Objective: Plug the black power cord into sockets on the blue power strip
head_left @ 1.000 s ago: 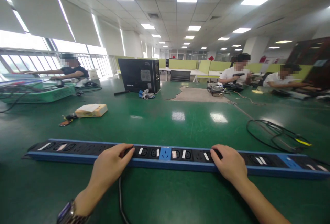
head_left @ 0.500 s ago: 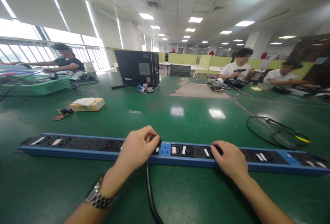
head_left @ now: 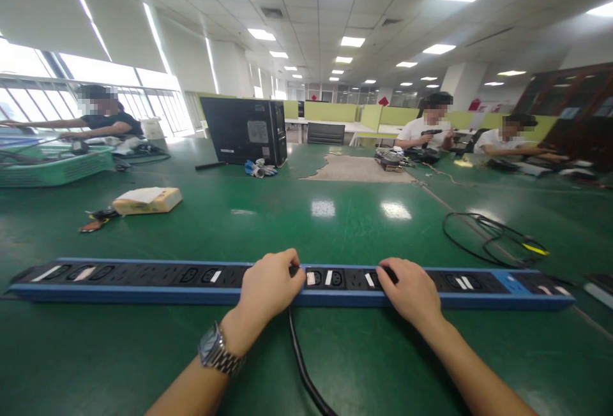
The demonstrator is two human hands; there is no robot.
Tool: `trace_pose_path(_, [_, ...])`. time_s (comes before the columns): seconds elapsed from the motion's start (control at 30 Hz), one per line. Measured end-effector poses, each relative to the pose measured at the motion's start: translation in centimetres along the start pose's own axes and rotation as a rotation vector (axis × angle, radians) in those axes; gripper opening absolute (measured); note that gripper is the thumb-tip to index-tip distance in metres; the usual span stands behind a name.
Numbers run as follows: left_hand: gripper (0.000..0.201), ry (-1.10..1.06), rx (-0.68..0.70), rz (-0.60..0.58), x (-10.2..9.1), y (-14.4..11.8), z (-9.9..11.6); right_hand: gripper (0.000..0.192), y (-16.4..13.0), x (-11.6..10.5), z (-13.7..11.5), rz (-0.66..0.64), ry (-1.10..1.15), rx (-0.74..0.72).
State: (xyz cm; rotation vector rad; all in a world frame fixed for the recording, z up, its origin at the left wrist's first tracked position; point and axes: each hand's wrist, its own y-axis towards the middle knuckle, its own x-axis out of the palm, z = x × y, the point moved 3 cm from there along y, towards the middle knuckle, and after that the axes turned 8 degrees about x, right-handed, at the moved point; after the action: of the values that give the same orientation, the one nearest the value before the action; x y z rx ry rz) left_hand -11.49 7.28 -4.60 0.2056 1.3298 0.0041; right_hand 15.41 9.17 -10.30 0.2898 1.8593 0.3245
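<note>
A long blue power strip (head_left: 143,296) with black sockets lies across the table in front of me. My left hand (head_left: 271,282) is closed over its middle, fingers pinched on a plug that the hand mostly hides. From beneath that hand a thick black cable (head_left: 301,358) runs down towards the bottom edge. Whether the plug sits in a socket cannot be seen. Right of the middle, my right hand (head_left: 412,288) curls over the strip, thumb on its near side and fingers across the top; its fingertips are partly hidden. White labels (head_left: 329,277) are stuck beside some sockets.
Behind the strip lie a tissue pack (head_left: 148,200), a coiled black cable (head_left: 493,237) and gloves (head_left: 261,168) beside a black computer case (head_left: 244,132). A green basket (head_left: 57,167) stands at the left. Co-workers (head_left: 426,126) sit at the far side, one holding a power drill.
My left hand has shifted right along the strip, covering the blue socket that showed beside it; the plug is now more hidden. The right hand stays on the strip. The view has turned slightly.
</note>
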Motion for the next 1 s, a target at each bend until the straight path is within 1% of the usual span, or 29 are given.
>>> trace_pose_path(0.07, [0.021, -0.06, -0.016, 0.002, 0.2, -0.1, -0.3, 0.029, 0.0, 0.0, 0.0, 0.001, 0.007, -0.006])
trace_pose_path(0.17, [0.024, -0.16, 0.019, -0.002, 0.3, -0.3, -0.8, 0.029, 0.1, 0.0, -0.1, 0.004, 0.005, -0.007])
trace_pose_path(0.23, [0.022, -0.233, 0.062, 0.008, -0.2, -0.4, -0.8, 0.029, 0.2, -0.1, -0.2, -0.002, 0.005, 0.007])
trace_pose_path(0.27, [0.021, -0.282, 0.083, 0.043, -0.8, -0.5, -0.5, 0.029, 0.2, -0.1, -0.2, -0.007, 0.009, 0.019])
trace_pose_path(0.33, [0.021, -0.401, 0.124, 0.19, -2.8, -0.8, 0.8, 0.029, 0.3, -0.1, -0.2, -0.014, 0.032, 0.046])
trace_pose_path(0.4, [0.024, -0.522, 0.198, 0.364, -5.0, -1.1, 2.9, 0.031, 0.4, -0.3, 0.1, -0.013, 0.092, 0.082])
trace_pose_path(0.43, [0.023, -0.546, 0.25, 0.415, -5.8, -1.2, 4.1, 0.032, 0.5, -0.4, 0.3, -0.011, 0.144, 0.11])
trace_pose_path(0.47, [0.02, -0.554, 0.297, 0.403, -6.1, -1.0, 5.4, 0.033, 0.5, -0.5, 0.5, -0.011, 0.206, 0.14])
trace_pose_path(0.5, [0.019, -0.542, 0.33, 0.362, -5.9, -0.8, 6.5, 0.035, 0.5, -0.5, 0.8, -0.013, 0.273, 0.166])
trace_pose_path(0.53, [0.018, -0.517, 0.344, 0.314, -5.4, -0.5, 7.5, 0.036, 0.6, -0.6, 1.1, -0.017, 0.337, 0.183])
trace_pose_path(0.6, [0.017, -0.474, 0.31, 0.217, -3.2, 0.4, 8.6, 0.038, 0.6, -0.7, 1.4, -0.027, 0.424, 0.18])
trace_pose_path(0.67, [0.018, -0.446, 0.277, 0.137, -0.5, 1.3, 9.0, 0.037, 0.5, -0.7, 1.5, -0.032, 0.445, 0.147])
trace_pose_path(0.73, [0.018, -0.384, 0.238, 0.108, 1.7, 1.9, 9.0, 0.035, 0.4, -0.7, 1.4, -0.027, 0.429, 0.121])
trace_pose_path(0.77, [0.019, -0.356, 0.229, 0.101, 2.4, 2.0, 8.9, 0.035, 0.3, -0.7, 1.4, -0.022, 0.416, 0.112])
trace_pose_path(0.87, [0.02, -0.327, 0.236, 0.094, 3.3, 1.9, 9.1, 0.033, 0.3, -0.7, 1.1, -0.011, 0.372, 0.103])
trace_pose_path(1.0, [0.019, -0.351, 0.23, 0.098, 3.3, 1.9, 9.6, 0.031, 0.3, -0.6, 0.8, -0.013, 0.314, 0.097])
